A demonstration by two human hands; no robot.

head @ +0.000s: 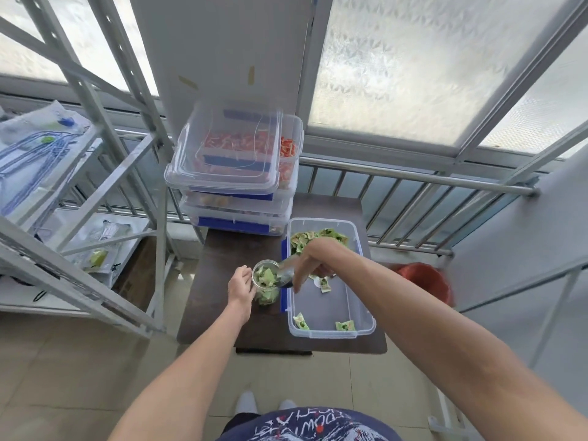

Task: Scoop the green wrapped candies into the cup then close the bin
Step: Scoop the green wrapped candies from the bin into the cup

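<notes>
A clear plastic cup [266, 283] holding green wrapped candies stands on the small dark table [219, 275]. My left hand [242, 289] wraps around the cup's left side. My right hand [313, 261] grips a metal scoop [285, 275], tilted with its mouth at the cup's rim. To the right lies the open clear bin [331, 326] with blue latches. A heap of green candies [313, 238] fills its far end, and a few loose ones [345, 325] lie near the front.
A stack of lidded clear bins [235, 173] with red and other candies stands at the table's back left; a loose lid rests on top. Metal shelving [95, 192] is on the left, a railing [413, 176] behind, a red bucket [426, 281] on the right.
</notes>
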